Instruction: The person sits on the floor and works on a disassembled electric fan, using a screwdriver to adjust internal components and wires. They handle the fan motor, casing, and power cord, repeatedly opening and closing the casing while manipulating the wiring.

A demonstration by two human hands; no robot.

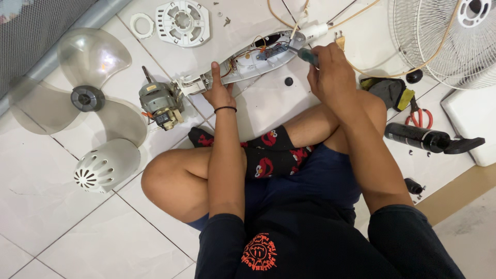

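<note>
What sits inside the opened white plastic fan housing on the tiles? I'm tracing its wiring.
Inside the opened white plastic fan housing: thin coloured wires and a small switch block. The left hand covers the near end.

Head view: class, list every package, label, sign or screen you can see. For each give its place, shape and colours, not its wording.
Label: small pale patch on top of the grey motor, left of the left hand; too small to make out further.
Black bottle: lies on the floor tiles at right, below the red-handled pliers; cylinder, no label visible.
No signs or screens.
</note>
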